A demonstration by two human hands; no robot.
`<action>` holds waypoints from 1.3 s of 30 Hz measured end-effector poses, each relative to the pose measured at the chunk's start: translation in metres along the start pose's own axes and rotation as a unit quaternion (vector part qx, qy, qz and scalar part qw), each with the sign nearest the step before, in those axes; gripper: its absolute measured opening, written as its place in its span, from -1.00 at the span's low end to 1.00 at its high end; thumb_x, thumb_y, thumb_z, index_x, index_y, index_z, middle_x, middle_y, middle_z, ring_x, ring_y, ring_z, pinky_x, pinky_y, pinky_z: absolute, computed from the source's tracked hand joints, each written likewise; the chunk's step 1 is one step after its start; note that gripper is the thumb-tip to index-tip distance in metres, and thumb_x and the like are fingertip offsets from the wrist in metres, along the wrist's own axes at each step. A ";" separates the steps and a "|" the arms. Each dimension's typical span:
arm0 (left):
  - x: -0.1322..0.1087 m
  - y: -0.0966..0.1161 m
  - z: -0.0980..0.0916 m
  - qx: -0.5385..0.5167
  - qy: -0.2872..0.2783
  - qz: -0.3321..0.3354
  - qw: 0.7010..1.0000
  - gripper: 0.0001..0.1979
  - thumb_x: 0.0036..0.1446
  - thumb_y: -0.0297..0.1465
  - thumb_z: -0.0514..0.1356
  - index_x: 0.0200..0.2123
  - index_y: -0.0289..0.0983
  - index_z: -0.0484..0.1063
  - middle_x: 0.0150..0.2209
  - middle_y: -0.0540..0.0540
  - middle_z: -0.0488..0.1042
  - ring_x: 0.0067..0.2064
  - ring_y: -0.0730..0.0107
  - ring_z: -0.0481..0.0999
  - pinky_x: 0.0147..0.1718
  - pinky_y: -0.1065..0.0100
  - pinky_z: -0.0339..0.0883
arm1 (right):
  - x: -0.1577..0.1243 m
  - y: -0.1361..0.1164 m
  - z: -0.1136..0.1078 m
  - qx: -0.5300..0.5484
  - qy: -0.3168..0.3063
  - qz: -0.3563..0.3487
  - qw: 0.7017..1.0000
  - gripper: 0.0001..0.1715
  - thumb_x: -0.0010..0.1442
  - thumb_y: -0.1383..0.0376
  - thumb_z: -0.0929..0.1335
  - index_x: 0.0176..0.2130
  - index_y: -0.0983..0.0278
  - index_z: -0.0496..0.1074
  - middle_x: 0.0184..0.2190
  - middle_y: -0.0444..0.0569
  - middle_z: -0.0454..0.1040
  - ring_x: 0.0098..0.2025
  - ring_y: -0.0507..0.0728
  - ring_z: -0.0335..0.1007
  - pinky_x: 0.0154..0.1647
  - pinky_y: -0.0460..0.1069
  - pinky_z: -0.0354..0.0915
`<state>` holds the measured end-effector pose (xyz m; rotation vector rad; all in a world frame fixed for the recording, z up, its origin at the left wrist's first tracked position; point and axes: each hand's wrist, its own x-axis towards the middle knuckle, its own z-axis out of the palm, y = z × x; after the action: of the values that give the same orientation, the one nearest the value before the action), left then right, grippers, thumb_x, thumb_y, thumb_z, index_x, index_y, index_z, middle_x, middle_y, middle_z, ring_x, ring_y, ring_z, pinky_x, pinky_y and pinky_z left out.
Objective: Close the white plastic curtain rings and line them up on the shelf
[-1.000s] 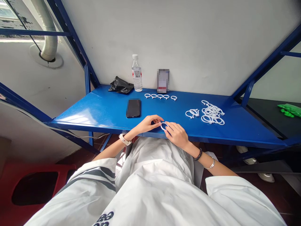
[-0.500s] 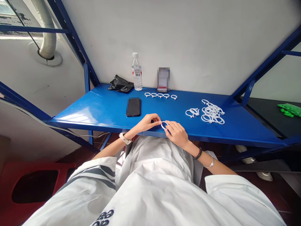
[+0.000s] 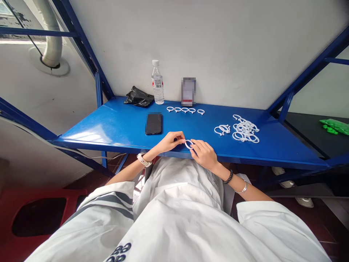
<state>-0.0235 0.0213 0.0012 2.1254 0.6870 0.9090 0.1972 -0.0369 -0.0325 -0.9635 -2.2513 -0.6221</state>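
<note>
Both my hands meet at the front edge of the blue shelf [image 3: 114, 127], pinching one white plastic ring [image 3: 188, 144] between them. My left hand [image 3: 170, 141] grips the ring's left side with fingers curled. My right hand [image 3: 204, 153] holds its right side. A row of several white rings [image 3: 185, 110] lies near the wall. A small cluster of rings [image 3: 223, 130] and a bigger heap of rings [image 3: 245, 131] lie to the right of my hands.
A black phone [image 3: 154, 123] lies left of my hands. A water bottle [image 3: 157, 83], a crumpled black bag [image 3: 138, 99] and a small blurred card [image 3: 188, 91] stand by the wall. A red stool [image 3: 32, 214] is at lower left, green items [image 3: 335, 126] at far right.
My hands stay at the shelf's front edge with the ring between them; the fingers have shifted slightly on it. The view has drifted a little.
</note>
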 end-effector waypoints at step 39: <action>-0.001 -0.001 0.000 0.014 -0.016 0.009 1.000 -0.71 0.32 -0.28 0.10 -0.06 -0.34 0.49 -0.19 -0.16 0.59 -0.31 0.40 0.53 -0.27 0.38 0.42 | -0.001 0.000 0.001 0.010 -0.012 0.006 1.000 -0.73 0.42 0.30 0.23 -0.15 0.30 0.50 -0.03 0.13 0.60 -0.02 0.21 0.50 -0.12 0.05 0.34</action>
<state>-0.0244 0.0216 0.0003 2.1689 0.6682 0.8785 0.1977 -0.0365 -0.0334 -0.9801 -2.2674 -0.5845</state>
